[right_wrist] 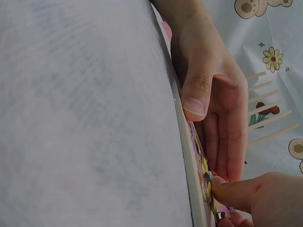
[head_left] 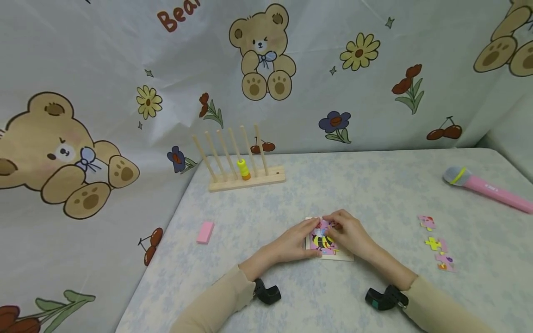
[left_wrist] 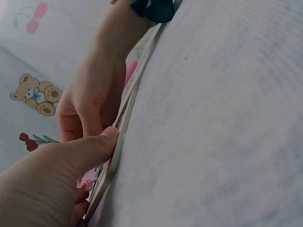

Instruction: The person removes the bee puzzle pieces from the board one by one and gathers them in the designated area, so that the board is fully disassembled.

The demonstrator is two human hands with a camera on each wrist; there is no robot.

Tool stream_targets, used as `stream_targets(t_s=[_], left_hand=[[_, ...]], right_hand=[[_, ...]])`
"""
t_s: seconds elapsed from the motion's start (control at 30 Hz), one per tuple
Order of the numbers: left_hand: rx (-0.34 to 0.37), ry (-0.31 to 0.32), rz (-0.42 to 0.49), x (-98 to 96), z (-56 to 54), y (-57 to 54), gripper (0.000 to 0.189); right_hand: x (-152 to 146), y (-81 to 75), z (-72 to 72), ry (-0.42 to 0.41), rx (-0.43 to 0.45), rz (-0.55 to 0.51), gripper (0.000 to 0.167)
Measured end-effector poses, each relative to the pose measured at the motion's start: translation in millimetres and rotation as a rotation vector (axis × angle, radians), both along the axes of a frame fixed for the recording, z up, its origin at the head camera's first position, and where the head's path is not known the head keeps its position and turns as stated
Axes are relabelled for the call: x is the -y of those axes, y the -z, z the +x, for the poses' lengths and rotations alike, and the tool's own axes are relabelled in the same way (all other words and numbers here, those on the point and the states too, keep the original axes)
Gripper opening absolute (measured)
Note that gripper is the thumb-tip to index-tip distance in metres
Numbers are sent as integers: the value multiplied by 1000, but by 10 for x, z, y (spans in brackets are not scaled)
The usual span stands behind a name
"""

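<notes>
A bee jigsaw puzzle in a shallow wooden tray (head_left: pixel 345 256) lies on the table in front of me. My left hand (head_left: pixel 293 243) holds the tray's left side, its thumb on the near edge and its fingers towards the far edge. Over the upper right of the picture, my right hand (head_left: pixel 351 233) pinches a puzzle piece (right_wrist: pixel 221 215), mostly hidden by the thumb and fingertips. In the left wrist view, the tray (left_wrist: pixel 111 168) shows edge-on under the left thumb. Pink and yellow puzzle pieces (head_left: pixel 433 243) lie loose to the right.
A pink microphone (head_left: pixel 491 188) with a grey head lies at the far right. Towards the back left stands a wooden peg rack (head_left: pixel 250 182) with yellow and orange beads (head_left: pixel 243 169) on one peg. A pink block (head_left: pixel 205 232) lies at the left, and a bear-print cloth (head_left: pixel 166 55) hangs behind.
</notes>
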State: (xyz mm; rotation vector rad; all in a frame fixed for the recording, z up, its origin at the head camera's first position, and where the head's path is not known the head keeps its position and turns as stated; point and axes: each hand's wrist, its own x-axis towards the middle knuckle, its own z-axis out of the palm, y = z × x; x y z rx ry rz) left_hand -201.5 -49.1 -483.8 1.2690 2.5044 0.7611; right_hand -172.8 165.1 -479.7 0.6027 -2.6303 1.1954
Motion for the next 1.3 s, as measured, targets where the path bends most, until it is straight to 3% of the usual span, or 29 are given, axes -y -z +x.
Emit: stream_targets(t_s=[0.57,0.9,1.07,1.3], left_hand=[[-6,2,-20,18,63,10,87],[-27,38,1,-40,61,30,81],[-40,29,6,-64,30,19,81],[-16,6,3,-17,26,6,81]], right_hand=[[34,29,93,21,-43,7,33],[-48,62,105,52,-10,-18,35],[-61,31,76,40,-27,-26,35],[-33,24,34,15,26,-25,37]])
